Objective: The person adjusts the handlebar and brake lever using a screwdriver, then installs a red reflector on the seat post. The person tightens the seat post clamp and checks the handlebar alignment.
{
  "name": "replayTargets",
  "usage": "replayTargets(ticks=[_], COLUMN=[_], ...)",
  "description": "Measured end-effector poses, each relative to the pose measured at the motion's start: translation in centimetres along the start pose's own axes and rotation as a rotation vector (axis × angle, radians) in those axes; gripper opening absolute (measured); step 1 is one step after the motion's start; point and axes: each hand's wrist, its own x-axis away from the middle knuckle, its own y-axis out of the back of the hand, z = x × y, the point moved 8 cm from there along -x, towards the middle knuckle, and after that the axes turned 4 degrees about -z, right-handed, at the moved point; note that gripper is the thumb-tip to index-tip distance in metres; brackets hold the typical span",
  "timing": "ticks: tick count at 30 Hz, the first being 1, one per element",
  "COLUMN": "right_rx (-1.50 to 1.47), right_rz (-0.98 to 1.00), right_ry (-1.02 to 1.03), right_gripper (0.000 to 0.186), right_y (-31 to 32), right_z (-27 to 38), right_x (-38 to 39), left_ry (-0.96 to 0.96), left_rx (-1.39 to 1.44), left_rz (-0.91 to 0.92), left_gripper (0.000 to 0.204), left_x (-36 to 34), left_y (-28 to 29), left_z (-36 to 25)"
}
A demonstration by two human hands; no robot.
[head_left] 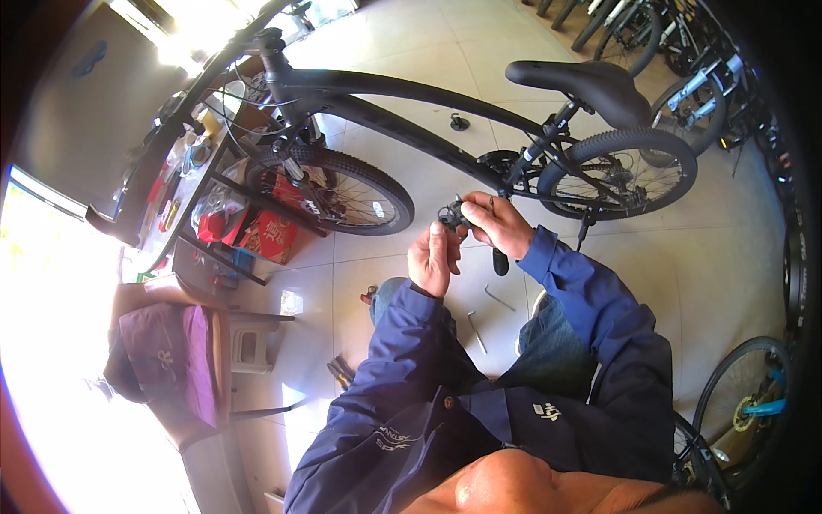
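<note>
I held a small black metal bicycle part (451, 214) up in front of me, my right hand (497, 224) closed around one end and my left hand (432, 257) pinching it from below, just before the black bicycle frame (402, 111). As I judged it, the part was off the bike and unfitted. Two grey hex keys (488, 313) lay unused on the tiled floor (411, 283).

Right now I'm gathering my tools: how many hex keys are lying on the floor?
2. One hex key lies right of the person's knee area; the other hex key lies just below-left of it. More may be hidden under the legs.
</note>
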Motion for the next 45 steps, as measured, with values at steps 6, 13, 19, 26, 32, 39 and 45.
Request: replayTargets(ticks=[6, 13, 19, 26, 32, 39, 45], right_rx=[0.03, 0.032, 0.088, 0.214, 0.207, 0.182, 0.193], right_rz=[-0.045, -0.047, 0.008, 0.031, 0.101, 0.233, 0.285], right_ry=[0.003, 0.133, 0.099, 0.181, 0.263, 0.21, 0.247], right_gripper=[0.031, 0.03, 0.026, 0.03, 0.034, 0.042, 0.037], right_y=[-0.2, -1.2, -4.0, -9.1, -13.9, -15.9, -16.6], right_z=[0.2, 1.2, 4.3, 16.3, 24.1, 24.6, 25.7], right_x=[0.2, 0.3, 0.6, -2.1, -5.0, -8.7, -11.6], left_ry=[-0.116, 0.13, 0.276, 0.023, 0.036, 0.095, 0.079], left_rx=[0.008, 0.249, 0.517, 0.662, 0.608, 0.702, 0.457], left_rz=[-0.04, -0.096, -0.175, 0.014, 0.037, -0.054, -0.093], left_gripper=[0.029, 0.05, 0.016, 0.011, 0.006, 0.007, 0.031], left_x=[0.0, -0.3, 0.8, -1.4, -2.2, -3.7, -4.4], left_y=[0.3, 1.9, 5.3, 10.7, 13.7, 13.8, 12.0], left_z=[-0.5, 1.5, 0.1, -11.6, -18.8, -20.2, -25.7])
